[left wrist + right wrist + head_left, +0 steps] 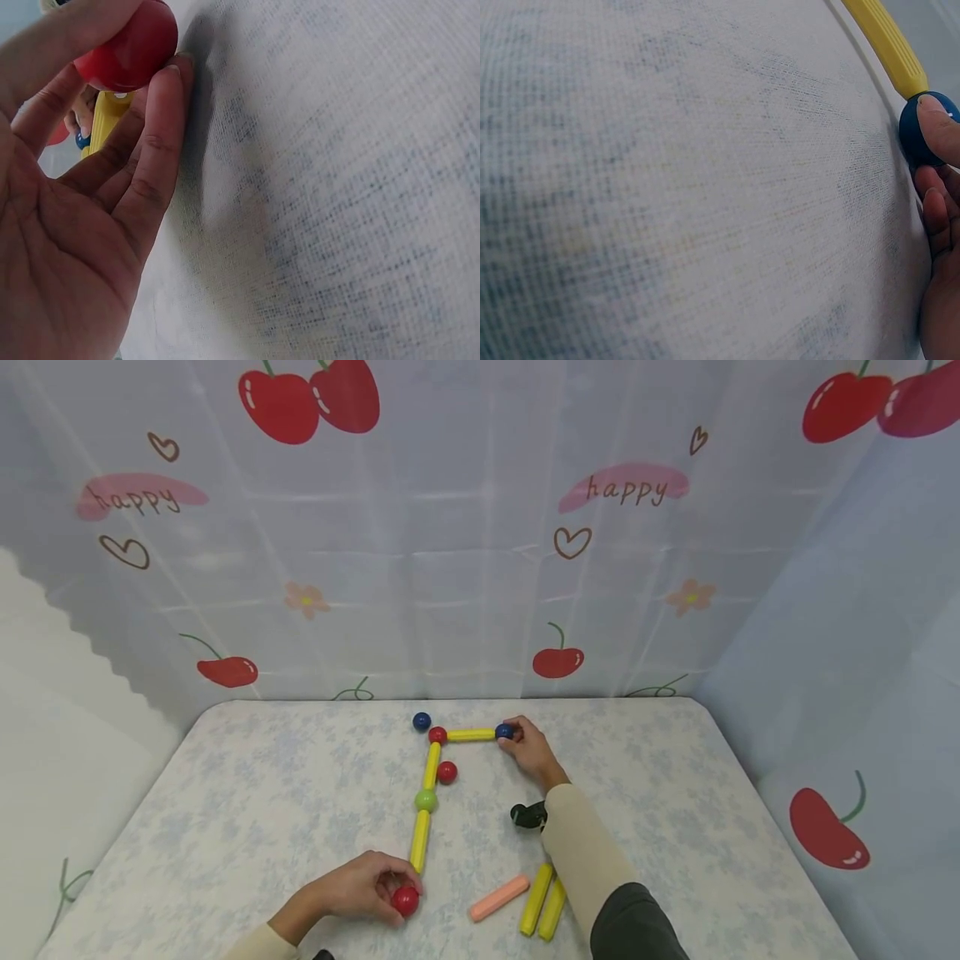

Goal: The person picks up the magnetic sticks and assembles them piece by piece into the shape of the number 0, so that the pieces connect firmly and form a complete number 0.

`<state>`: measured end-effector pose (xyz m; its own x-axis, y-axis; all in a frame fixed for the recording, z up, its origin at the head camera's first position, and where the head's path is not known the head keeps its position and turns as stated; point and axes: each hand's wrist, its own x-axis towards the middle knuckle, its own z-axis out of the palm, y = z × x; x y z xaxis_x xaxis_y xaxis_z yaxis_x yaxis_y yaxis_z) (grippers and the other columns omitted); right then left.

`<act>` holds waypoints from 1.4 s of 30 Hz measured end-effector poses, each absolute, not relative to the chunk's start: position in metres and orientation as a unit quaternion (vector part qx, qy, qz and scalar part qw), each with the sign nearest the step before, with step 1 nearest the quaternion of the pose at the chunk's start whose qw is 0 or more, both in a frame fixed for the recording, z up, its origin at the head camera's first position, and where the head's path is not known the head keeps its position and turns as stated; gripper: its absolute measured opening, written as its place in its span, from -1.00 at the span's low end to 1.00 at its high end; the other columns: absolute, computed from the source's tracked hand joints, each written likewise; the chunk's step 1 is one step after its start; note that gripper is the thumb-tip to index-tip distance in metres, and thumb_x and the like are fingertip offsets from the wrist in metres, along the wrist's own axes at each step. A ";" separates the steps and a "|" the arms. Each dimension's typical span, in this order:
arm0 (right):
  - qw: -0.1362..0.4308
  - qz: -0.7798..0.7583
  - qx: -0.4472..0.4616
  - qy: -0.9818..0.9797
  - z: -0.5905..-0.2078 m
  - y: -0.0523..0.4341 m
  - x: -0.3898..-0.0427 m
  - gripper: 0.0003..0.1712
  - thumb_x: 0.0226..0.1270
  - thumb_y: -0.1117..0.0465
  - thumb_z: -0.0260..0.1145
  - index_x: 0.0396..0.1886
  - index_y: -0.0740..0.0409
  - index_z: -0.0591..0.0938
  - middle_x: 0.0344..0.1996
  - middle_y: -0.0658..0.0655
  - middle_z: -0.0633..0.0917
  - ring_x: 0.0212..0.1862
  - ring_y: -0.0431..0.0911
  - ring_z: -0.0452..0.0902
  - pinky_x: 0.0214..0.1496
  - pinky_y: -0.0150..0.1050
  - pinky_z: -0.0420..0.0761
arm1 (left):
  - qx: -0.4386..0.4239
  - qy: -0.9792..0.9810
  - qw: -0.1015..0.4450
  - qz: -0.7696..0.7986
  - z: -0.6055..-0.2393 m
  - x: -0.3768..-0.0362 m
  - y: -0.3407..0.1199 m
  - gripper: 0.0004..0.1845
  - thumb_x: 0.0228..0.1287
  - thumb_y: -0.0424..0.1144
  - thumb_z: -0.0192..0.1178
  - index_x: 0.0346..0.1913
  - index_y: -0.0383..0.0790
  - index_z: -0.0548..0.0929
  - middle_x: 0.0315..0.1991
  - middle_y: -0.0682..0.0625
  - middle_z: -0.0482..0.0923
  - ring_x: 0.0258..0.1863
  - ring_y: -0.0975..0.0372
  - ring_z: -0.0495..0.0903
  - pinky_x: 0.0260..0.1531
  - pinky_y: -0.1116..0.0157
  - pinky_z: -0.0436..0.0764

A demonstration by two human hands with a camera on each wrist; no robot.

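Observation:
A chain of yellow rods and balls lies on the table: a lower yellow rod (419, 841), a green ball (426, 800), an upper rod (431, 766), a corner red ball (437, 735) and a cross rod (471, 735). My left hand (360, 887) pinches a red ball (405, 900) (127, 46) at the lower rod's near end (105, 120). My right hand (528, 748) pinches a blue ball (504, 731) (921, 135) against the cross rod's right end (885, 41).
A loose blue ball (422, 721) and a loose red ball (447, 772) lie beside the chain. A pink rod (499, 897) and two yellow rods (543, 910) lie near the front edge. The patterned tablecloth (660, 777) meets a cherry-print curtain (480, 543) behind.

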<state>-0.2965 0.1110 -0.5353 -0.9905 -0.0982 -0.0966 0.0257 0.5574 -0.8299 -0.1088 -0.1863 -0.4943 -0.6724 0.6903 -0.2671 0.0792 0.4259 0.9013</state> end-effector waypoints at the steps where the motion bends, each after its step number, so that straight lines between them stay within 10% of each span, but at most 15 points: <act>1: 0.066 -0.469 -0.020 0.880 -0.535 0.111 -0.296 -0.57 0.40 0.15 0.25 0.21 0.09 0.46 -0.20 0.12 0.53 -0.16 -0.04 0.39 -0.07 -0.14 0.39 | 0.242 0.782 0.322 0.475 -0.495 -0.109 -0.185 -0.67 -0.01 -0.38 0.46 -0.13 -0.17 0.68 -0.31 0.15 0.59 -0.43 0.37 0.51 -0.41 0.45 0.53; 42: 0.069 -0.472 -0.011 0.879 -0.535 0.109 -0.298 -0.56 0.39 0.16 0.26 0.22 0.10 0.46 -0.20 0.12 0.52 -0.14 -0.02 0.38 -0.08 -0.15 0.38 | 0.229 0.834 0.284 0.415 -0.500 -0.118 -0.172 -0.66 0.02 -0.25 0.47 -0.10 -0.04 0.65 -0.37 0.14 0.49 -0.45 0.32 0.46 -0.45 0.42 0.46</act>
